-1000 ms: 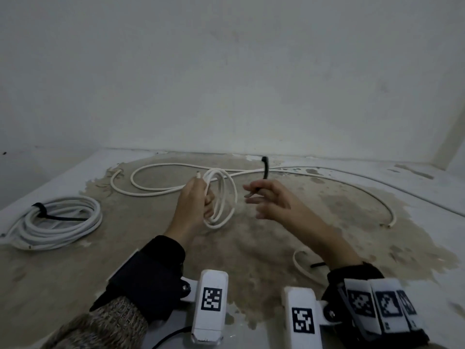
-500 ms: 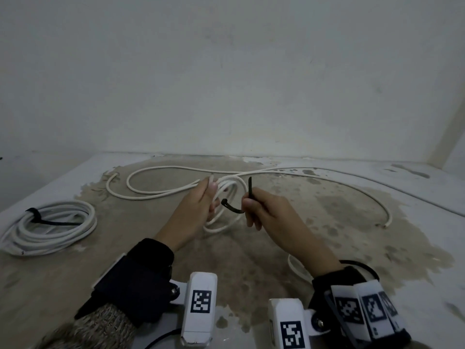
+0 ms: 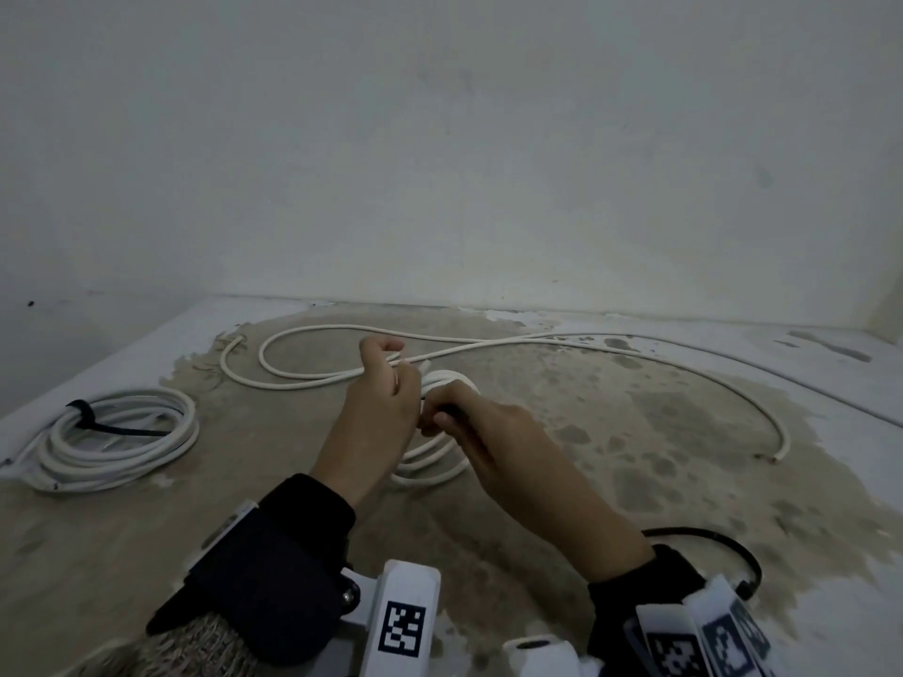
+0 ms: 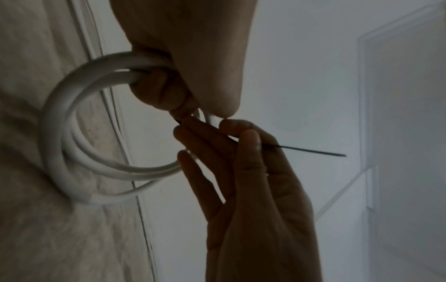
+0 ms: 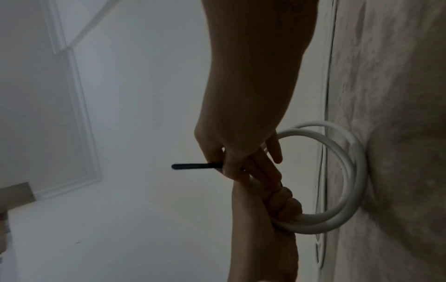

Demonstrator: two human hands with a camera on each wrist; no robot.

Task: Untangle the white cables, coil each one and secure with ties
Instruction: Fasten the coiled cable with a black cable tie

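Note:
My left hand grips a small coil of white cable just above the stained table; in the left wrist view its fingers curl round the coil's loops. My right hand pinches a thin black tie right against the coil at my left hand's fingers. The tie's free end sticks out sideways. A long loose white cable snakes across the far side of the table. At the left lies a coiled white cable bound with a black tie.
Another black tie lies curved on the table by my right wrist. The loose cable's end rests at the right. A plain wall stands close behind the table, whose left edge runs beside the bound coil.
My right hand has carried the black tie from beside the coil up against it. Both hands have drawn together and sunk lower, with the coil near the table.

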